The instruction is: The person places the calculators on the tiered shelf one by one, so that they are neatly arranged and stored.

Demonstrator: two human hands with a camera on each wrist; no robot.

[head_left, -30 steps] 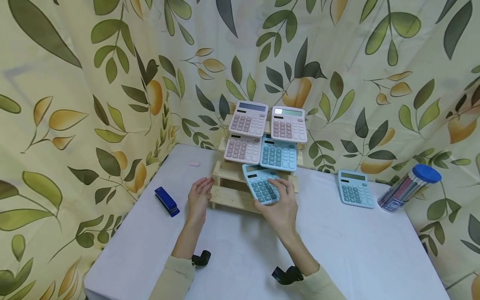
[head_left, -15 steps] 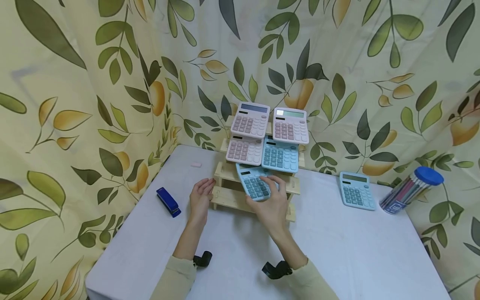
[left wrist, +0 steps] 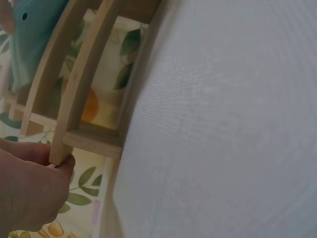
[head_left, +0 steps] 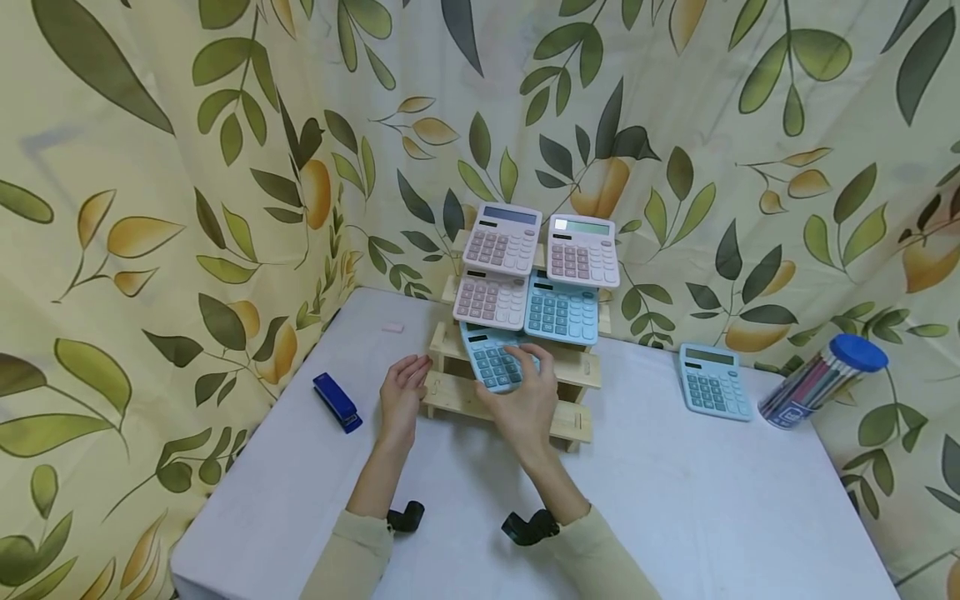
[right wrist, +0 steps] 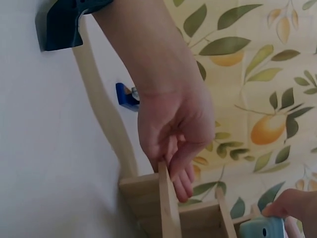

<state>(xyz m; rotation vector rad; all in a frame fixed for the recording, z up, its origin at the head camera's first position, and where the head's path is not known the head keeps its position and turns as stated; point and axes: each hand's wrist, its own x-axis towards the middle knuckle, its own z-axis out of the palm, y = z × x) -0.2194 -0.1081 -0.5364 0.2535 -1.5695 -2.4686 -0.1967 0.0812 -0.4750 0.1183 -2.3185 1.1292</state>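
Calculator rack (head_left: 570,421), stepped wood, sits mid-table (head_left: 675,500) against the leaf-print backdrop. Top two steps full: pink pair up top, pink plus blue below. Third step takes the blue calculator (head_left: 491,362), currently skewed, top edge tucked under the pink unit above. Spare blue calculator (head_left: 712,382) lies flat on the table well right of the rack, pencil tub (head_left: 817,379) beyond it. Blue stapler (head_left: 335,402) left.

Right hand (head_left: 525,400) is over the skewed calculator's lower right corner, fingers curled round its edge, holding it. Left hand (head_left: 401,396) grips the rack's left end post, thumb and fingers curled on the wood; left wrist view confirms contact at the slat end (left wrist: 59,153).

To seat it well, my read: keep the left hand bracing so the rack doesn't skate, rotate the calculator square to the slat, bottom edge down against the lip, left-aligned under the pink one, leaving room beside it. Ease off slowly; the row above looks easy to knock.
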